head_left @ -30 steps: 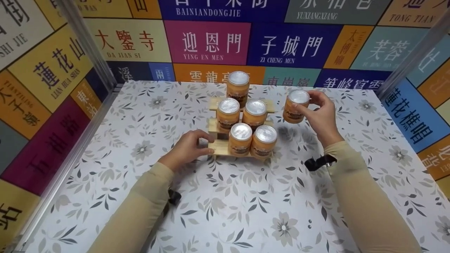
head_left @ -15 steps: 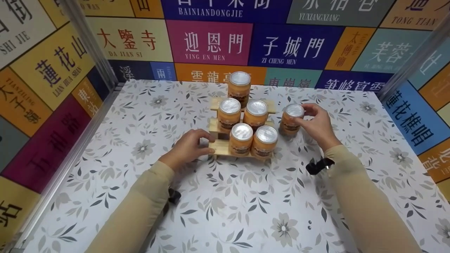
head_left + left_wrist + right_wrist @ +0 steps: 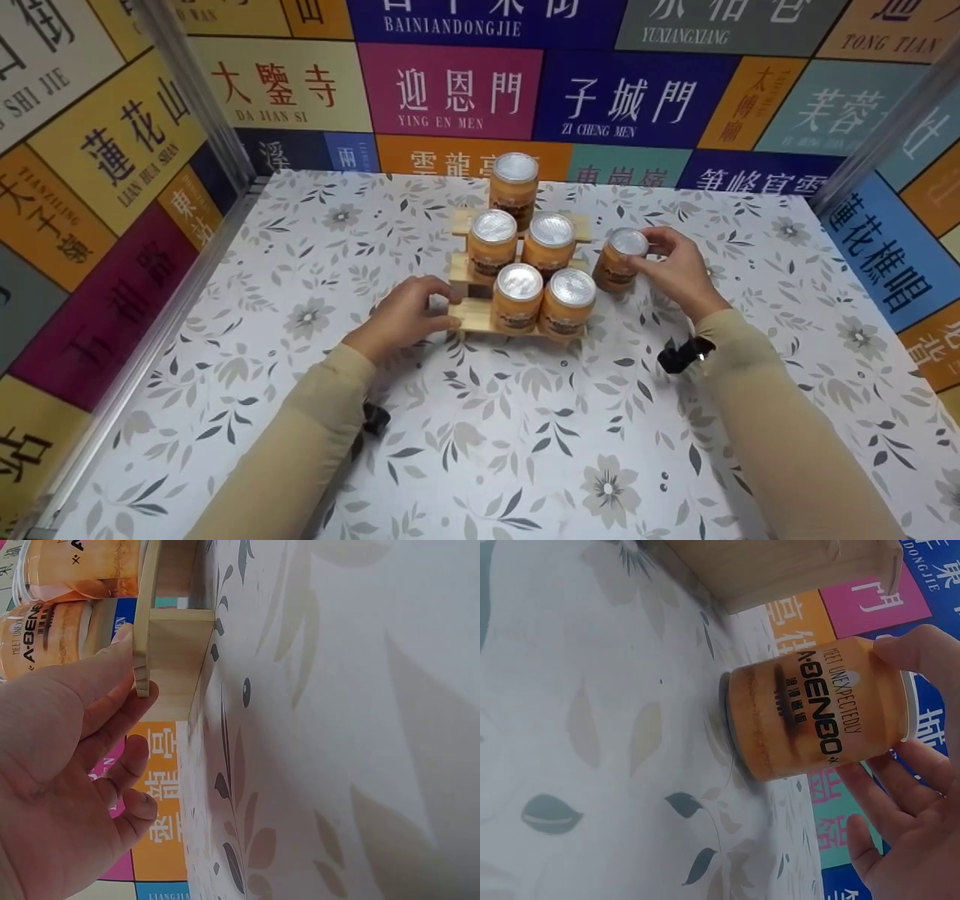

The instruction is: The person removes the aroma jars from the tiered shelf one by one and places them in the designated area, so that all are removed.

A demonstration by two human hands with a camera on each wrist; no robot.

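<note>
A stepped light-wood stand point(image 3: 471, 315) carries orange cans with silver lids: one can point(image 3: 514, 187) on the top step, two on the middle, two on the bottom. My left hand point(image 3: 405, 315) pinches the left end of the bottom step, thumb and fingers on opposite faces of the board point(image 3: 142, 637) in the left wrist view. To the right of the stand, my right hand point(image 3: 679, 270) grips another orange can point(image 3: 616, 274) near its lid. In the right wrist view this can point(image 3: 795, 712) shows black lettering, and its base is right at the tabletop.
A white cloth with grey leaves and flowers covers the table point(image 3: 465, 442). Behind and to both sides stand walls of coloured panels point(image 3: 450, 90) with Chinese lettering. Metal posts point(image 3: 199, 90) rise at the back corners.
My right hand has brought its can down from above the table to the surface beside the stand. The left hand keeps its pinch on the step, and the stand has stayed put.
</note>
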